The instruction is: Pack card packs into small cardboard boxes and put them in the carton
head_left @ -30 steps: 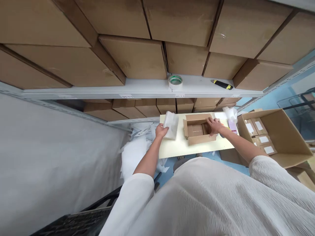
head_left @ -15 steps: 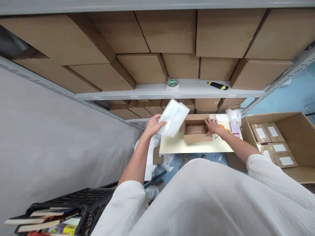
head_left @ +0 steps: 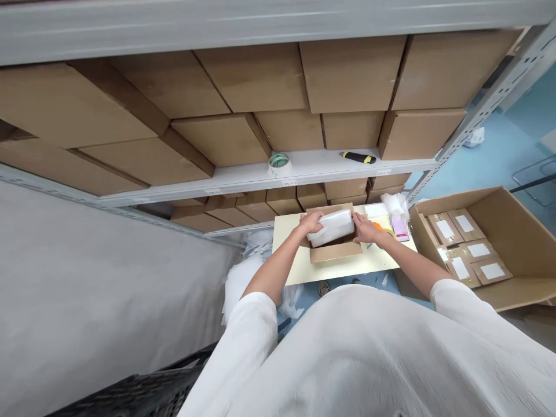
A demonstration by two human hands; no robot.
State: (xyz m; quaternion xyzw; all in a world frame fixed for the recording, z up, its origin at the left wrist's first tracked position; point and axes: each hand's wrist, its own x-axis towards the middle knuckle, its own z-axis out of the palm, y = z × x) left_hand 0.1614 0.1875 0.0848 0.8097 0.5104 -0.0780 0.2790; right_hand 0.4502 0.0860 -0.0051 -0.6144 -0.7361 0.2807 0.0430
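Observation:
A white plastic-wrapped packet [head_left: 330,227] lies across the opening of a small open cardboard box [head_left: 336,252], partly lowered into it. My left hand [head_left: 311,223] grips the packet's left end. My right hand [head_left: 366,229] reaches over the box's right side, with its fingers against the packet's right end. The box stands on a pale cream table [head_left: 295,267]. The packet hides most of the box's inside.
Behind the table, a white metal shelf [head_left: 226,191] carries stacked cartons, a tape roll [head_left: 279,160] and a yellow-black utility knife [head_left: 357,157]. White wrapping [head_left: 394,204] and a pink item [head_left: 400,229] lie to the right. A large carton [head_left: 519,231] holds several labelled boxes.
The white packet has moved from my left hand's place beside the box to over the box opening. My right hand has shifted from the box wall toward the packet, and the view has tilted.

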